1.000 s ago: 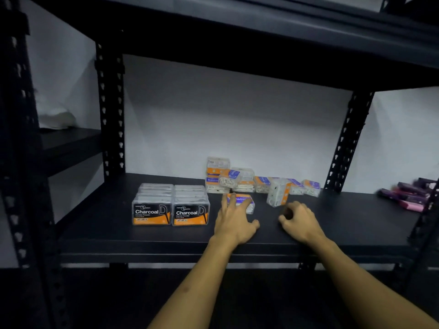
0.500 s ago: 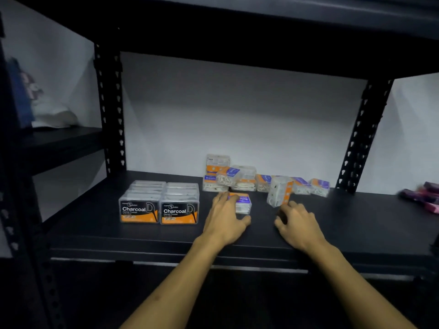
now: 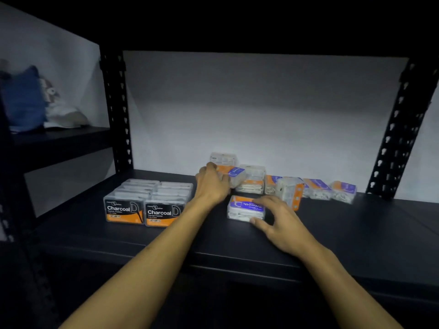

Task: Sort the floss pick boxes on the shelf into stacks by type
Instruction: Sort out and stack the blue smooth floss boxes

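Two rows of black-and-orange Charcoal floss boxes (image 3: 145, 210) stand at the left of the black shelf (image 3: 356, 236). A loose pile of clear boxes with orange-and-purple labels (image 3: 316, 187) lies at the back middle. My left hand (image 3: 211, 186) reaches into that pile and grips a tilted purple-labelled box (image 3: 235, 175). In front of the pile a purple "Smooth" box (image 3: 245, 207) lies flat; my right hand (image 3: 280, 222) rests against its right side, thumb at its front corner, fingers spread. One box (image 3: 289, 191) stands on end beside it.
Black perforated uprights (image 3: 118, 110) (image 3: 399, 131) frame the bay, with a white wall behind. A shelf board hangs dark overhead. On the neighbouring shelf at the left sit a blue object (image 3: 23, 100) and a white object (image 3: 64, 115).
My left hand left the Smooth box and reached back to the pile, closing on a tilted box. My right hand slid left to the Smooth box. The camera moved closer.
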Tool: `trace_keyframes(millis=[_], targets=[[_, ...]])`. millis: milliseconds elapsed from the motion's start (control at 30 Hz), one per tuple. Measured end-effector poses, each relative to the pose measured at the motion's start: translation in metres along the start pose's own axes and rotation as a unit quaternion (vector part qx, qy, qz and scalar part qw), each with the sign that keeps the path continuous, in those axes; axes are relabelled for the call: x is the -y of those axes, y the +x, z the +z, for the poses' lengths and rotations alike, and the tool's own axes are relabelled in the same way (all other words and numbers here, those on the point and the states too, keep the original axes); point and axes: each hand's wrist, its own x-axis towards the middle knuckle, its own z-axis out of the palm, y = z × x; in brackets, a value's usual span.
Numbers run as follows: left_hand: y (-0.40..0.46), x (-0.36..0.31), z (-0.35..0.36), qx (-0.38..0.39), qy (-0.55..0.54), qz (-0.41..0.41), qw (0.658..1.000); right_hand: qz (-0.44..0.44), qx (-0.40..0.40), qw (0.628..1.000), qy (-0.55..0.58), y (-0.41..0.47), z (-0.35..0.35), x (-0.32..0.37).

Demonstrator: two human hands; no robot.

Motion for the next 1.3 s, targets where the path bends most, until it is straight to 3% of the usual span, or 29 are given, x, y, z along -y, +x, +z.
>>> trace_keyframes(millis=[167,433,667,900,1300], targets=[[0.024,0.008,0.02,0.083,0.082,-0.077,0.99,0.013,0.002,1.0,-0.008,0.0,0.001,0.001],[-0.012,0.024,0.023,0.071,0.129,0.058,0.987,0.073,-0.008,0.997,-0.016,-0.002,-0.003,0.008],[-0.049,0.028,0.004,0.042,0.203,0.123,0.971,0.118,0.003,0.993,0.021,-0.007,-0.011,0.008],[-0.06,0.032,-0.008,0.068,0.132,0.132,0.98,0.143,-0.001,0.984,0.106,-0.011,-0.02,0.015],[-0.069,0.022,-0.017,0.128,0.015,0.135,0.982,0.204,-0.035,0.972,0.116,-0.02,-0.028,0.005]])
